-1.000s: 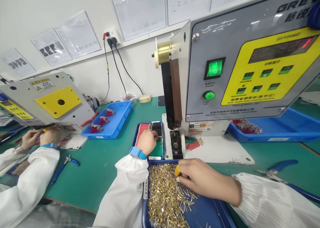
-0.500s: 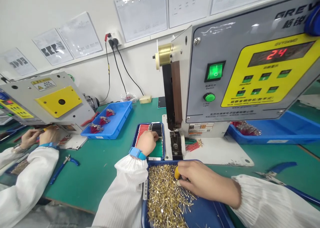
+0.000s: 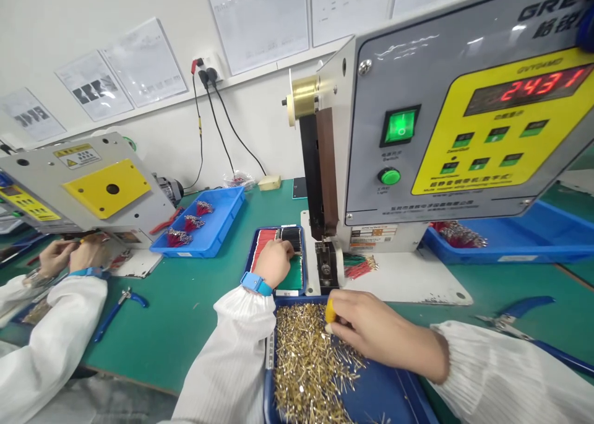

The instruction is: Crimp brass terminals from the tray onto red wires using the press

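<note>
Pinched right hand (image 3: 383,334) grips small yellow piece (image 3: 330,311) over loose brass terminals (image 3: 306,362) in blue tray (image 3: 268,399); can't tell if pins are held. Left hand (image 3: 273,263), grip unclear, rests on red and black wire bundles (image 3: 291,239) beside terminal crimping machine (image 3: 440,164).

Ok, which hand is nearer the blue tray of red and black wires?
The left hand is nearer, directly over the blue wire tray. The right hand is farther, over a blue tray of loose brass pins.
</note>
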Motion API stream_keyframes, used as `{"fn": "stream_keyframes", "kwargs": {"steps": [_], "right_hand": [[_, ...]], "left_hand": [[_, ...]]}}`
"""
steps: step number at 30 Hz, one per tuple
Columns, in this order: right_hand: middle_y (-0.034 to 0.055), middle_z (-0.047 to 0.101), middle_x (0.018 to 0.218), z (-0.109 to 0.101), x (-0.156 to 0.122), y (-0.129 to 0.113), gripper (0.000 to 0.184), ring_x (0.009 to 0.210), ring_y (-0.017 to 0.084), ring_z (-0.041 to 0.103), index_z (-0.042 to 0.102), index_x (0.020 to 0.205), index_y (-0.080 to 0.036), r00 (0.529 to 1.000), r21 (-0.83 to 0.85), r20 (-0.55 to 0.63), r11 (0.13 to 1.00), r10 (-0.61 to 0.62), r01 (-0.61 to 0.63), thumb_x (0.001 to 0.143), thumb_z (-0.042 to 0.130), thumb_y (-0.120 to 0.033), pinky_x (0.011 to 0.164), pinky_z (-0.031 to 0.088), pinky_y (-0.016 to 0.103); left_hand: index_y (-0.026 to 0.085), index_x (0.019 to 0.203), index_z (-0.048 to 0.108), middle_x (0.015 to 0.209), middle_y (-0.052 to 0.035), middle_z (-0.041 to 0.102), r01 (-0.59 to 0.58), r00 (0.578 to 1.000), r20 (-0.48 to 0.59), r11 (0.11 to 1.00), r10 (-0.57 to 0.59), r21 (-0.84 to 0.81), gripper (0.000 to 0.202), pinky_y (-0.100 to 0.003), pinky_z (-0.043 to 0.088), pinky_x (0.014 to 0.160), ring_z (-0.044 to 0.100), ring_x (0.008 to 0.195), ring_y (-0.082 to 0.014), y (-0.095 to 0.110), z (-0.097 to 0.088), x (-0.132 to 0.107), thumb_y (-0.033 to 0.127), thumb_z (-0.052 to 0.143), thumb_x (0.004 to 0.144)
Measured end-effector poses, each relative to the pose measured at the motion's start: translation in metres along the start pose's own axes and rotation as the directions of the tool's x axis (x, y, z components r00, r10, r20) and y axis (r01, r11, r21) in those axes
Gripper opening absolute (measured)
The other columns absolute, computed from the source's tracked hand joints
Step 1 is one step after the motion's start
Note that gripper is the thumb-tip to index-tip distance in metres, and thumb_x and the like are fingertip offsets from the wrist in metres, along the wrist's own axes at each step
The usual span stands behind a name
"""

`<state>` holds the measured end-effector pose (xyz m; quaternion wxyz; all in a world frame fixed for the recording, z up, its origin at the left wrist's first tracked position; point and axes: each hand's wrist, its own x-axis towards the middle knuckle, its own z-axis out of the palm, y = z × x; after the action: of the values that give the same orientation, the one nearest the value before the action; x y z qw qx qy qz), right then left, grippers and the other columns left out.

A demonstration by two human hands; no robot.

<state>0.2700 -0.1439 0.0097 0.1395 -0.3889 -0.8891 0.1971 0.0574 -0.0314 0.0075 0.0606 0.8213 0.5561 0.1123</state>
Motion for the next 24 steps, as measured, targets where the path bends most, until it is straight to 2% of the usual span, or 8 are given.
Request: {"fn": "stream_keyframes", "kwargs": {"steps": [4, 7, 10, 13, 16, 20, 24], "right_hand": [[0.0019, 0.057, 0.074, 0.001, -0.001, -0.001, 0.008, 0.063, 0.013, 0.051, 0.054, 0.078, -0.015, 0.998, 0.060, -0.057, 0.998, 0.031, -0.027, 0.087, 0.053, -0.015, 0.060, 0.036, 0.026], [0.0002, 0.056, 0.067, 0.004, -0.001, -0.001, 0.009, 0.058, 0.013, 0.050, 0.052, 0.077, -0.015, 0.995, 0.046, -0.077, 0.997, 0.064, -0.061, 0.083, 0.054, -0.010, 0.055, 0.032, 0.025], [0.0019, 0.058, 0.068, 0.006, 0.001, 0.000, 0.010, 0.060, 0.015, 0.054, 0.052, 0.078, -0.015, 0.995, 0.015, -0.070, 0.997, 0.076, -0.075, 0.087, 0.055, -0.014, 0.054, 0.033, 0.026], [0.0053, 0.062, 0.078, 0.008, 0.003, 0.003, 0.013, 0.070, 0.018, 0.059, 0.057, 0.081, -0.014, 0.998, 0.026, -0.061, 0.999, 0.029, -0.028, 0.092, 0.055, -0.021, 0.061, 0.039, 0.029], [0.0048, 0.065, 0.081, 0.009, 0.004, 0.006, 0.013, 0.074, 0.018, 0.061, 0.061, 0.083, -0.015, 0.998, 0.117, -0.060, 0.993, 0.019, -0.012, 0.092, 0.057, -0.023, 0.067, 0.043, 0.029], [0.0006, 0.065, 0.069, 0.012, 0.005, 0.011, 0.010, 0.062, 0.015, 0.060, 0.060, 0.082, -0.015, 0.983, 0.300, -0.076, 0.944, 0.170, -0.140, 0.086, 0.065, -0.024, 0.058, 0.042, 0.025], [0.0013, 0.066, 0.073, 0.008, 0.008, 0.010, 0.012, 0.065, 0.014, 0.060, 0.064, 0.084, -0.017, 0.982, 0.317, -0.137, 0.945, 0.132, -0.083, 0.089, 0.057, -0.025, 0.062, 0.044, 0.026]], "left_hand": [[0.016, 0.082, 0.067, 0.087, -0.0090, 0.067, -0.004, 1.000, 0.001, 1.000, 0.004, -0.024, 0.020, -0.034, 0.046, 0.081, 0.059, 0.090, -0.0241, -0.001, 0.001, 0.000, 0.009, 0.049, 0.085], [0.016, 0.083, 0.067, 0.088, -0.0083, 0.067, 0.009, 1.000, -0.018, 0.999, -0.010, -0.040, 0.019, -0.033, 0.046, 0.079, 0.060, 0.088, -0.0234, -0.001, 0.002, 0.001, 0.008, 0.049, 0.084], [0.016, 0.091, 0.068, 0.090, -0.0075, 0.068, 0.050, 0.996, -0.069, 0.998, -0.053, -0.044, 0.020, -0.032, 0.046, 0.077, 0.061, 0.087, -0.0217, -0.001, 0.004, 0.003, 0.009, 0.050, 0.086], [0.016, 0.093, 0.070, 0.091, -0.0087, 0.067, 0.075, 0.987, -0.146, 0.997, -0.074, 0.002, 0.024, -0.032, 0.046, 0.079, 0.061, 0.088, -0.0213, -0.001, 0.006, 0.007, 0.012, 0.046, 0.090], [0.018, 0.086, 0.071, 0.088, -0.0088, 0.066, 0.074, 0.987, -0.149, 0.995, -0.063, 0.071, 0.027, -0.033, 0.044, 0.080, 0.059, 0.088, -0.0222, -0.001, 0.007, 0.011, 0.013, 0.045, 0.090], [0.017, 0.079, 0.070, 0.085, -0.0092, 0.064, 0.076, 0.993, -0.097, 0.992, -0.067, 0.098, 0.024, -0.034, 0.042, 0.080, 0.057, 0.087, -0.0230, -0.002, 0.011, 0.014, 0.011, 0.048, 0.086], [0.016, 0.079, 0.069, 0.086, -0.0105, 0.063, 0.096, 0.989, -0.119, 0.992, -0.086, 0.077, 0.023, -0.035, 0.041, 0.078, 0.055, 0.085, -0.0236, -0.004, 0.015, 0.015, 0.009, 0.048, 0.084]]}}
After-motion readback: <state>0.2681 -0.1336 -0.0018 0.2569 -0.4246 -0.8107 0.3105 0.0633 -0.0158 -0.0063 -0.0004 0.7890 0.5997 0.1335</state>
